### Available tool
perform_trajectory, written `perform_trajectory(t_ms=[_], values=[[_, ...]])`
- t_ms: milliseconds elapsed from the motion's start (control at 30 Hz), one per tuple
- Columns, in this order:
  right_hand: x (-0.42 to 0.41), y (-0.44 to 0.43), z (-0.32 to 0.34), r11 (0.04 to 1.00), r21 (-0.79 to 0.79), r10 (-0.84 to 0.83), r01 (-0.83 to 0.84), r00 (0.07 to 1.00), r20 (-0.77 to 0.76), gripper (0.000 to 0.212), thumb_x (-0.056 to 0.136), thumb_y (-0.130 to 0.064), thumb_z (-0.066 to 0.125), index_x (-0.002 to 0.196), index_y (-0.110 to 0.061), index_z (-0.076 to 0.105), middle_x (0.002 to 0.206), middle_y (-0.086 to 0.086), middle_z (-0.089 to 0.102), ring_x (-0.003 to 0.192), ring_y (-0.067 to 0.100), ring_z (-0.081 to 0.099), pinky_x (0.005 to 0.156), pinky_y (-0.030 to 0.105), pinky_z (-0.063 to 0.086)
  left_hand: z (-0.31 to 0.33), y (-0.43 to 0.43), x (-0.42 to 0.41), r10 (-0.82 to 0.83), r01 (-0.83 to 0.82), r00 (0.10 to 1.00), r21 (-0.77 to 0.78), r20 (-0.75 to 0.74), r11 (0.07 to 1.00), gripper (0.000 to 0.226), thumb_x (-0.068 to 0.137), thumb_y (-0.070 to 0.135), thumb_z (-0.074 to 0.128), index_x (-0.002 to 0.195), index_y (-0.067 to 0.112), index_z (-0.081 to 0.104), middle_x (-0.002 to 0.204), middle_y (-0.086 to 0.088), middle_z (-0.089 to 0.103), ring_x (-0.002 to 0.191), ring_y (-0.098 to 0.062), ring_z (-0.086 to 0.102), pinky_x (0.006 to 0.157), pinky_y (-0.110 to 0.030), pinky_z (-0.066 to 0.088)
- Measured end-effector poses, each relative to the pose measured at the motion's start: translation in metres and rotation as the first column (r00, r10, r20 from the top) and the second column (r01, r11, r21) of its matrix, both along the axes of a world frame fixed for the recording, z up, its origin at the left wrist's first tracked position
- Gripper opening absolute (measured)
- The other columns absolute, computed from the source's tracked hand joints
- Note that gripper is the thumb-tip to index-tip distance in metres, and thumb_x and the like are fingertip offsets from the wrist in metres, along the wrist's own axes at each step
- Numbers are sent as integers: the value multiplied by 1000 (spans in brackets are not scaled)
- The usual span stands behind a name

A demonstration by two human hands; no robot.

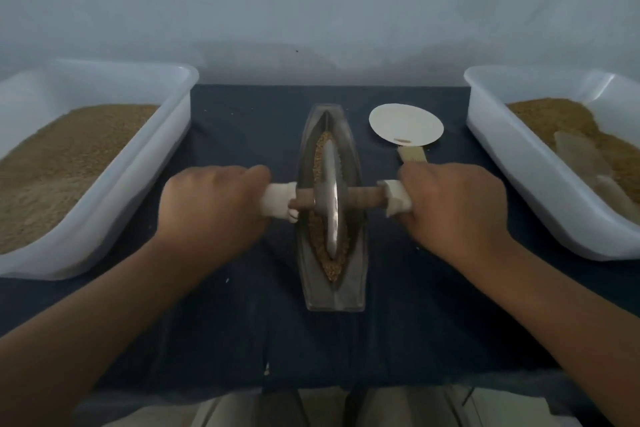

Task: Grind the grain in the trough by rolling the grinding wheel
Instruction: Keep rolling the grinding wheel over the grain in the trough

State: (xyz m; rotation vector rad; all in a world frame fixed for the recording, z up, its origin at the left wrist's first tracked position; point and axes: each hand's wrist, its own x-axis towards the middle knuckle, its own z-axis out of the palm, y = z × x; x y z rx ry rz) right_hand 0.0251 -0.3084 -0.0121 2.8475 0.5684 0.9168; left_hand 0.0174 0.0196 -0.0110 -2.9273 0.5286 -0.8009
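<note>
While my left hand (211,208) and right hand (453,208) clamp its white-wrapped wooden axle (367,200), the toothed grey metal grinding wheel (330,201) stands upright in the boat-shaped metal trough (349,291) of tan grain (332,269).

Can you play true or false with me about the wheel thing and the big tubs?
1. The left hand and right hand each grip a handle of the grinding wheel. True.
2. The wheel stands in the trough. True.
3. The trough is empty. False: grain lies in it.
4. The round white plate is left of the trough. False: the plate is on its right.
5. Only one tub has brown stuff in it. False: the left tub and the right tub both do.
</note>
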Motion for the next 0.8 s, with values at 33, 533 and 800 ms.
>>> perform_trajectory(t_ms=[33, 533, 800], values=[[2, 2, 1, 1000, 0, -10, 10, 1000, -11, 40, 80, -43, 78, 70, -21, 46, 55, -2, 44, 43, 24, 40, 49, 23, 12, -2, -1, 4, 10, -10, 1000, -8, 0, 1000, 38, 71, 33, 80, 69, 23, 43, 56, 5, 43, 43, -24, 43, 48, -27, 32], [43, 9, 3, 996, 8, -89, 89, 996, -19, 39, 78, -36, 82, 70, -18, 49, 52, 0, 44, 41, 26, 35, 49, 21, 12, 8, -18, 48, 57, -57, 998, 3, 12, 998, 27, 80, 34, 76, 75, 22, 53, 62, 1, 53, 51, -27, 55, 52, -30, 37], [14, 0, -10, 998, 54, -33, 35, 999, -24, 37, 81, -50, 72, 73, -20, 53, 56, 0, 51, 44, 27, 47, 45, 24, 25, 0, -7, 29, -52, 51, 993, 17, 103, 999, 26, 75, 23, 73, 69, 21, 48, 58, 0, 49, 47, -23, 44, 53, -29, 23]])
